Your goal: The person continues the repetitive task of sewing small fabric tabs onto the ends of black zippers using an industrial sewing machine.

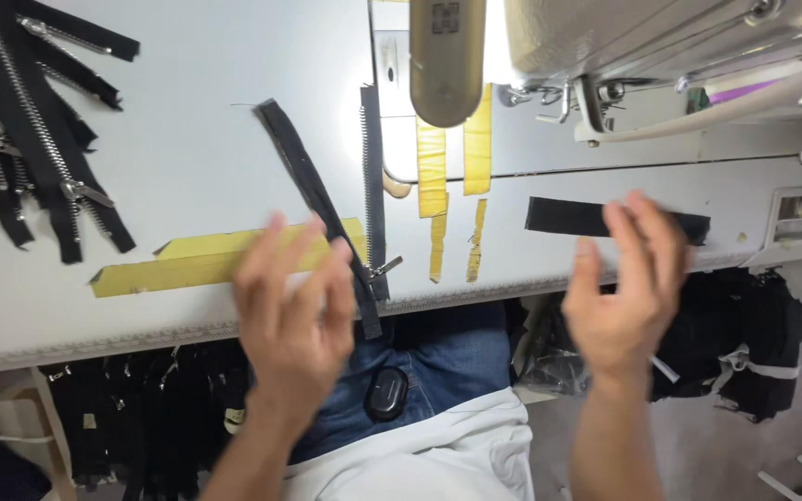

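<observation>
Both hands hover nearest, above the table's [187, 167] front edge, palms up and empty. The left hand [291, 311] has its fingers spread, their tips just over the open zipper [327, 209]; the right hand [626, 297] is loosely open, its fingertips overlapping the black strip [563, 217].

The white table carries everything. At its back edge stands the sewing machine [605, 37]. A pile of zippers [34, 130] fills the back left corner. Long yellow tape [178, 264] lies along the front edge, partly under the left hand; 4 shorter tape strips [432, 172] sit mid-table. The open zipper's 2 halves meet at the slider [381, 271] near the front edge.
</observation>
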